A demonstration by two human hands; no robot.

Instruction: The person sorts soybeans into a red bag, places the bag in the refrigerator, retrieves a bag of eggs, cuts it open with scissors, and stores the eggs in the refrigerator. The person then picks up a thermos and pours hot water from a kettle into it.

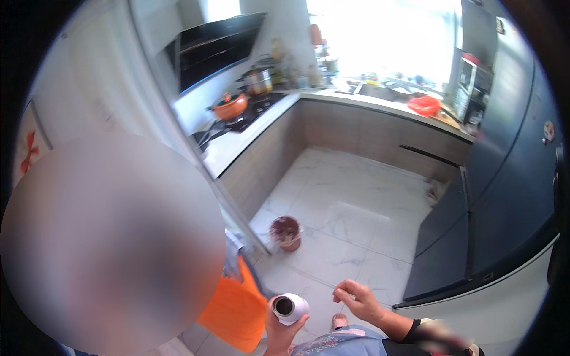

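Note:
My left hand (278, 333) wraps round a white bottle (298, 306), low in the middle of the view. The bottle has no lid on, and its dark round mouth with a metallic-looking rim tips up toward me. To the right of it, apart from the bottle, my right hand (363, 305) is raised with its fingers curled together. Something small and pale may be between those fingertips, too small to name. Beneath my hands shows blue patterned clothing (341, 342).
Close on my left stands a person in an orange apron (237, 311). A reddish-brown bucket (286, 234) sits on the tiled floor (338, 237) by the doorway. An orange pot (230, 107) is on the hob at the back left. A dark fridge (504, 178) lines the right side.

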